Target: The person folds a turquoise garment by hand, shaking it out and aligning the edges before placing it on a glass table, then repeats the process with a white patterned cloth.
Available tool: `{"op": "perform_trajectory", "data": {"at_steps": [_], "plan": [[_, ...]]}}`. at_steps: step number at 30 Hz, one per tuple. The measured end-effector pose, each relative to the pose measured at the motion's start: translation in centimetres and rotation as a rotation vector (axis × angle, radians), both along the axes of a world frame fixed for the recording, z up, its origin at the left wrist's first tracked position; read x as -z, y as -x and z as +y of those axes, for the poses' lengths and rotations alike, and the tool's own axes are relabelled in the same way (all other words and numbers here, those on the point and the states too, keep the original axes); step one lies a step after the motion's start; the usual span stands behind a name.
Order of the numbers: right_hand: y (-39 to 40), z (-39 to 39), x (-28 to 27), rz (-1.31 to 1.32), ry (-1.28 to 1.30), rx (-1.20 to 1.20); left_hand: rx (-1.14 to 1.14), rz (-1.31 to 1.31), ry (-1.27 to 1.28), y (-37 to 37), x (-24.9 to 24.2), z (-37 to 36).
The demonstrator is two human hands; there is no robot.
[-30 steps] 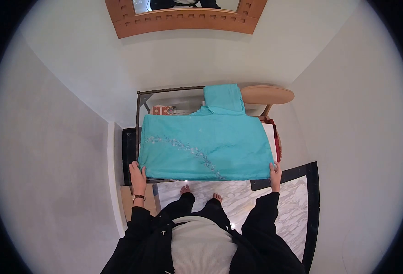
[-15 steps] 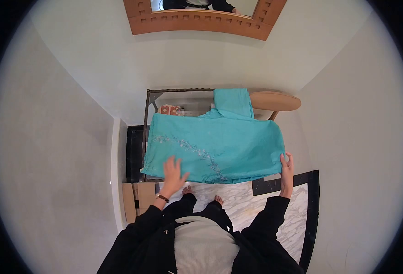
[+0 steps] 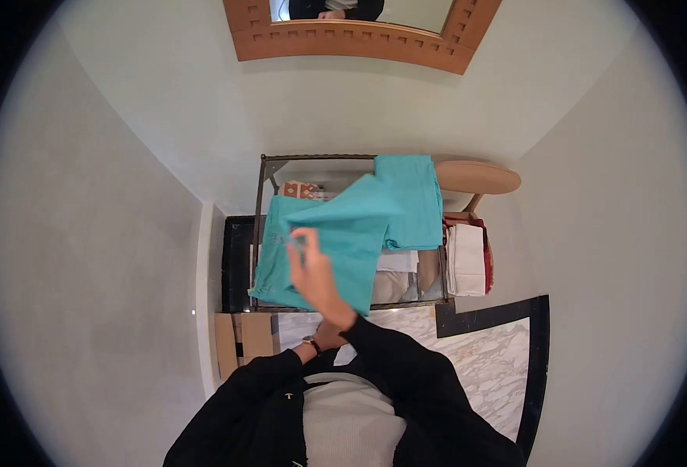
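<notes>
A turquoise cloth garment (image 3: 343,265) lies on a glass-topped table (image 3: 425,305), its right part lifted and doubled over to the left, smeared by motion. My right hand (image 3: 312,268) reaches across to the left over it, fingers curled at the edge of the flap. Below, my left hand (image 3: 329,336) is close to the table's front edge under my right wrist, its fingers hidden. At the back right lies a rectangular turquoise piece of cloth (image 3: 409,202), partly beside the flap. Some silvery embroidery shows at the garment's left.
Under the glass are a white item (image 3: 399,261) and a patterned box (image 3: 300,190). Folded white cloth (image 3: 465,261) sits right of the table, near a tan oval seat (image 3: 479,177). A wood-framed mirror (image 3: 351,48) hangs ahead. Cardboard (image 3: 256,335) stands on the floor at left.
My right hand has swung from the garment's right edge to the left, folding its right side over. My left hand has drawn back toward my body. More of the tabletop shows at right.
</notes>
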State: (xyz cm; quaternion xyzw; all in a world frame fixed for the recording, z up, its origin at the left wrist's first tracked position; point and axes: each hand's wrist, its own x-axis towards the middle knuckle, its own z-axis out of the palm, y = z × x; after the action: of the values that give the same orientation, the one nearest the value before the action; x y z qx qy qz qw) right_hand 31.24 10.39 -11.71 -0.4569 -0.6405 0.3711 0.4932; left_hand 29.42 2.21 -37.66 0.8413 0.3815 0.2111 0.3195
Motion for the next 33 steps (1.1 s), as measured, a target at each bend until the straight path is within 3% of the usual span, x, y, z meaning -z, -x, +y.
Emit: {"op": "perform_trajectory", "data": {"at_steps": [2, 3, 7, 10, 13, 16, 18, 19, 21, 22, 23, 26, 28, 31, 33], "plan": [[3.5, 0.8, 4.9, -0.021, 0.019, -0.111, -0.104, -0.148, -0.194, -0.2, 6.8, -1.3], [4.8, 1.1, 7.3, -0.06, 0.017, -0.147, -0.089, -0.095, -0.124, 0.1, 9.0, -1.4], [6.3, 1.5, 12.9, -0.282, 0.142, -0.229, -0.015, 0.249, 0.14, -0.9, 5.2, -0.3], [6.1, 0.9, 12.4, -0.123, 0.203, -0.355, 0.044, 0.423, 0.241, -0.9, 3.1, 0.1], [4.8, 0.7, 12.5, -0.245, 0.177, -0.399, 0.103, 0.539, 0.299, -0.6, 1.0, 0.2], [2.0, 2.5, 15.8, -0.153, 0.145, -0.136, 0.149, 0.625, 0.359, -0.1, -2.3, 0.2], [-0.5, 4.5, 17.9, -0.166, 0.144, 0.1, 0.072, 0.579, 0.27, 0.9, -6.6, -0.4], [-1.5, 6.2, 20.2, -0.111, 0.227, 0.153, -0.028, 0.392, 0.038, 1.9, -6.3, -1.3], [-2.2, 7.7, 20.1, 0.091, 0.407, 0.191, 0.052, 0.161, 0.196, 3.2, -4.6, -0.5], [-2.0, 7.8, 17.4, 0.24, 0.502, 0.175, 0.091, 0.045, 0.271, 3.9, -4.0, 0.1], [-1.9, 8.0, 15.6, 0.388, 0.598, 0.158, 0.069, -0.078, 0.46, 5.1, -7.1, 0.8], [-2.3, 10.3, 17.6, 0.377, 0.699, 0.041, -0.378, -0.136, 0.254, 8.8, -11.5, 1.3], [-1.3, 11.6, 17.4, 0.289, 0.582, 0.041, -0.775, 0.19, -0.071, 10.2, -15.8, 1.0], [0.9, 13.6, 14.1, 0.182, 0.46, -0.126, -0.927, 0.257, -0.158, 13.1, -14.9, 0.7], [3.1, 12.2, 8.0, 0.327, 0.287, -0.261, -0.984, 0.202, -0.151, 14.5, -13.3, 0.9]]}}
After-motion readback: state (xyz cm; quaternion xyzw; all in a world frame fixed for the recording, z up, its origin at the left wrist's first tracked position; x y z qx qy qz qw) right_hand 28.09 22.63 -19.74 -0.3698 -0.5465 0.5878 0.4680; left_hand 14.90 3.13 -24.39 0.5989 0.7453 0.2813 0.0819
